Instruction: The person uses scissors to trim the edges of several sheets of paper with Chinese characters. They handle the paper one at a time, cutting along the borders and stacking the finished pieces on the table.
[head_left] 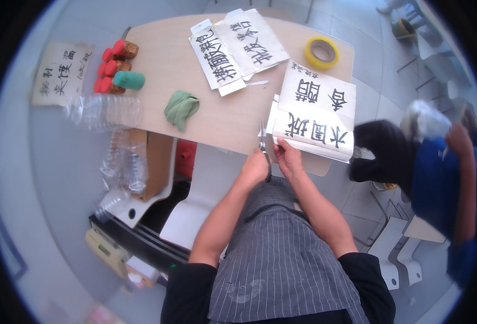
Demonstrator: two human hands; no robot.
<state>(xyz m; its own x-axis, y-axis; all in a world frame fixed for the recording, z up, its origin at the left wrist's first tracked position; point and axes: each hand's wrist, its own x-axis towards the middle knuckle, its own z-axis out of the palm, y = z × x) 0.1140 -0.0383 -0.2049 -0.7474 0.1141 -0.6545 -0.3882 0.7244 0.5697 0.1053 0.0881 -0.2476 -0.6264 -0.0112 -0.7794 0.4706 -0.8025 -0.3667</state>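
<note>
Scissors (261, 144) in left hand (257, 165)

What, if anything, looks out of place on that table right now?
Mainly the green cloth: it lies bunched up on the table rather than folded. A thin white strip beside the far lettered sheets looks like a stray scrap. No spill shows.

- Cannot fully see scissors (262, 144) behind the left hand (256, 165).
- Well right of the grip, cannot identify the blurred white bundle (426, 120).
- Below it, see black sleeves (187, 294) cut off.
</note>
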